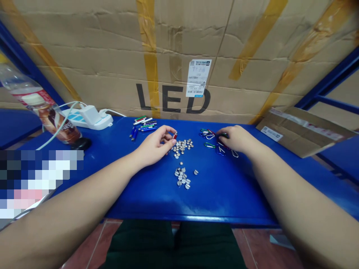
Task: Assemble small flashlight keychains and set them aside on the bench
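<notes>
My left hand (154, 146) pinches a small red metal cylinder (175, 136) between thumb and fingertips, just beside a heap of silver button cells (182, 147). A second heap of button cells (182, 178) lies nearer to me. My right hand (235, 141) rests over a tangle of coloured carabiners (216, 144), its fingertips closed on a dark green one (224, 135). Behind and left of my left hand lie several slim blue, green and silver mini flashlights (144, 125).
All of this sits on a blue table (213, 194). A large taped cardboard box (174, 48) stands behind it. At the left are a white power strip (86, 120), a plastic bottle (42, 108) and a black object (82, 144). A flat cardboard parcel (301, 131) lies at the right.
</notes>
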`<state>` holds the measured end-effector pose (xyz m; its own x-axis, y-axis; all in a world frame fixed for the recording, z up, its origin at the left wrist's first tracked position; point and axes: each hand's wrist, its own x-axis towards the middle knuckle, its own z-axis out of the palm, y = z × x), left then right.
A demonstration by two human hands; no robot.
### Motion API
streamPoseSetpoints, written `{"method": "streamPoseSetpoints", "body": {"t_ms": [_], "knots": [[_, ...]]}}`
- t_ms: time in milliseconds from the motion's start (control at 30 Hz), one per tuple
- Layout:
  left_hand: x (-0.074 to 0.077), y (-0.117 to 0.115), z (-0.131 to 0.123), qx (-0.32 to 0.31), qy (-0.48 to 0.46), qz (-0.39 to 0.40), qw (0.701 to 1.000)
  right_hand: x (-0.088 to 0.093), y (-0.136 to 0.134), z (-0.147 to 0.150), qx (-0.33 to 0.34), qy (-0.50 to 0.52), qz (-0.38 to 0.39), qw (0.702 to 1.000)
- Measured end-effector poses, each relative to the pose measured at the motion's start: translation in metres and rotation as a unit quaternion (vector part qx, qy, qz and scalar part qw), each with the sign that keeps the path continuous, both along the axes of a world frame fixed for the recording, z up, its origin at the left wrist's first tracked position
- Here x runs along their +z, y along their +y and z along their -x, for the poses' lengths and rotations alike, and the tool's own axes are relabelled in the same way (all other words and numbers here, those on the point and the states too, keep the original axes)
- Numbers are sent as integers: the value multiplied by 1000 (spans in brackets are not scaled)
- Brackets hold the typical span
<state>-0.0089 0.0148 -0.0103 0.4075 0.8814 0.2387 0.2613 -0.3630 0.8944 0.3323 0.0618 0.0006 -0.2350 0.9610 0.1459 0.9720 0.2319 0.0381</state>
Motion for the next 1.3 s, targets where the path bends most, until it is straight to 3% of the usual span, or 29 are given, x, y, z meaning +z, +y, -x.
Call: {"method": "streamPoseSetpoints", "body": {"t_ms": [100,233,500,800,1100,1300], "knots": [[1,0,0,2,18,-14,1000,-5,7,5,29,-18,-44,998],[2,0,-1,5,36,-27,999,-7,12,7,63,-24,-33,997],[1,-2,-1,-8,19,-4,1000,1,4,16,25,-26,-22,999],[5,-4,-4,-15,19,1,1000,4,1,19,-1,38,11,999],[5,-3,-3,-14,24,-8,1000,8,-3,38,-46,-24,27,998],[1,0,-4,-10,26,-35,999,8,-2,37,-49,9,9,999]]}}
